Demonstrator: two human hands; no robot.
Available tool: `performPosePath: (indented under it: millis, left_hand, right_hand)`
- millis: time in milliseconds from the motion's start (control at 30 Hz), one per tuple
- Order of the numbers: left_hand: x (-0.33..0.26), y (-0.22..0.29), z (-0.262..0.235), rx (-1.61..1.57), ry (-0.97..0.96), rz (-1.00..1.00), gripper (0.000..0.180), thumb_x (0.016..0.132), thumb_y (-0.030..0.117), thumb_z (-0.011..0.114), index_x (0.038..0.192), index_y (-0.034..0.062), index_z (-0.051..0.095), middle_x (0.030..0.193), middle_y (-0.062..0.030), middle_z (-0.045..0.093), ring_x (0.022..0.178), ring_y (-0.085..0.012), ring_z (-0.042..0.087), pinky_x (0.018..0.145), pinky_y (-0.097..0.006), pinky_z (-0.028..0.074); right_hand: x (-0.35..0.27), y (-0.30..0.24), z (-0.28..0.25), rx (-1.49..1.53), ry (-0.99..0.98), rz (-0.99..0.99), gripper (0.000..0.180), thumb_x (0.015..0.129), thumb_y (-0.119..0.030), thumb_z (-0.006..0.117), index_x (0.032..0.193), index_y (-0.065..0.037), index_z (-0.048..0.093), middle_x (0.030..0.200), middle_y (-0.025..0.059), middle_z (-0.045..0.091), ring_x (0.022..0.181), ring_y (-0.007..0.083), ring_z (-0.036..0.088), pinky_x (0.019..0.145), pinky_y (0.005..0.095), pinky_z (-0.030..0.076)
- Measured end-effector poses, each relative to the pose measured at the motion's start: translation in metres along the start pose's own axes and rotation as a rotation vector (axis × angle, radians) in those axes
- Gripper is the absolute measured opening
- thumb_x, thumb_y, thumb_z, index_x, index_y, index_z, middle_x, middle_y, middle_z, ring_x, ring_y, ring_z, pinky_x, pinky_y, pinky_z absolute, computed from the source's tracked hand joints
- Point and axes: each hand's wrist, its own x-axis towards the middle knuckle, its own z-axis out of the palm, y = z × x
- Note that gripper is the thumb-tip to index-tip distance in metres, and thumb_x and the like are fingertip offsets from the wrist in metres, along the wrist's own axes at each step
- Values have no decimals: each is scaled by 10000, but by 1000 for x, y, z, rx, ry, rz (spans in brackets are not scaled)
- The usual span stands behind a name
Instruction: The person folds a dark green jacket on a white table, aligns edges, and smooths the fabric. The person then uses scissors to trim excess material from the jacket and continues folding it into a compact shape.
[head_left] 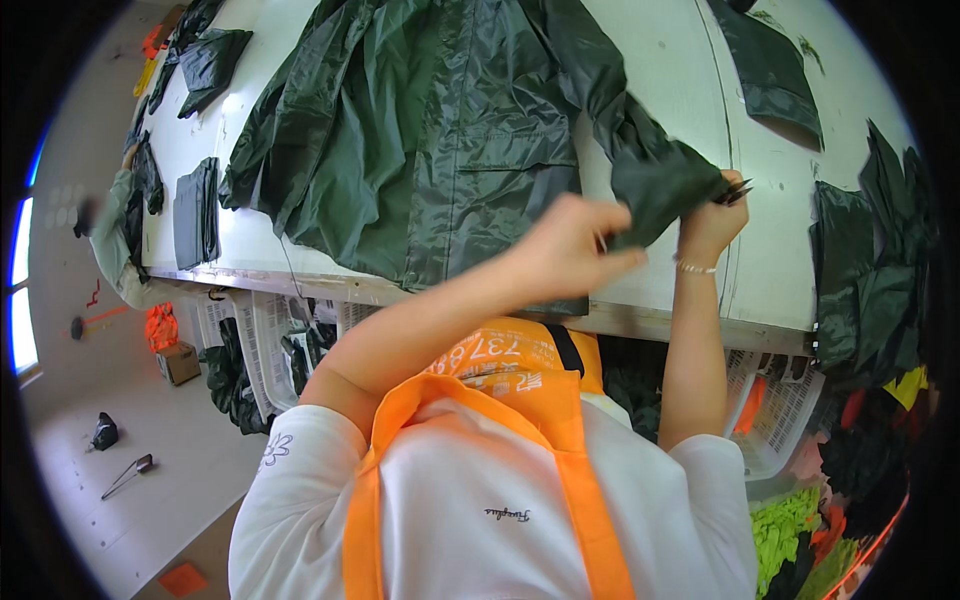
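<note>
One jacket (440, 150), dark green, slick and crinkled, lies spread on the smooth white bench (765, 270). One sleeve (650, 175) stretches rightward, its end pinched in the right hand (712, 218). The left hand (575, 245) blurs beside it; whether it grips I cannot tell. One flat, folded stack (197, 212) lies left.

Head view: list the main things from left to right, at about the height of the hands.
Co-worker's pale green sleeve → flat stack of folded dark green fabric → body of a shiny dark green jacket → wearer's bare right hand → pile of shiny dark green fabric.
</note>
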Motion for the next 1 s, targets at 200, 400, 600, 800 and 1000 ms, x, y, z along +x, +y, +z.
performPosePath:
  millis: [200, 400, 600, 800, 1000]
  left_hand:
    - [12, -18, -24, -421, 398, -208, 97, 793, 56, 684, 848, -1, 627, 719, -14, 634, 629, -69, 571, 565, -242, 488]
    - [-8, -5, -28, -167, 217, -235, 123, 775, 27, 689, 883, -11, 642, 772, -46, 652, 647, -86, 595, 594, -224, 498]
    - [-15, -11, -23, 342, 552, -84, 213, 619, 15, 696, 705, 31, 502, 687, -55, 560, 624, -151, 541, 552, -298, 420]
    - [-6, 5, -4, 475, 430, 308, 274, 603, 56, 759, 778, 52, 548, 846, -86, 559, 816, -291, 552, 691, -371, 447]
    - [-8, -2, -10, 547, 590, 564, 221, 622, -50, 707, 773, 49, 581, 795, -69, 614, 668, -237, 601, 565, -296, 483]
  right_hand:
    - [-22, -72, -27, 276, -542, 529, 160, 777, -43, 710, 811, -56, 554, 661, -38, 498, 466, 33, 371, 393, 177, 250]
    - [-18, -71, -59, 195, -621, 306, 198, 763, -31, 729, 747, -72, 536, 682, -47, 487, 566, 28, 395, 490, 197, 311]
    - [-29, -54, -61, 37, -153, 66, 293, 742, 86, 582, 653, -85, 361, 663, -45, 353, 601, 37, 316, 540, 186, 294]
    - [-47, -62, -52, 35, -267, 25, 297, 755, 84, 595, 659, -76, 364, 635, -53, 346, 580, 32, 297, 512, 168, 279]
    - [-53, -76, -65, -221, -458, -3, 256, 747, 73, 615, 677, -52, 402, 591, -39, 343, 557, 30, 315, 487, 176, 292]
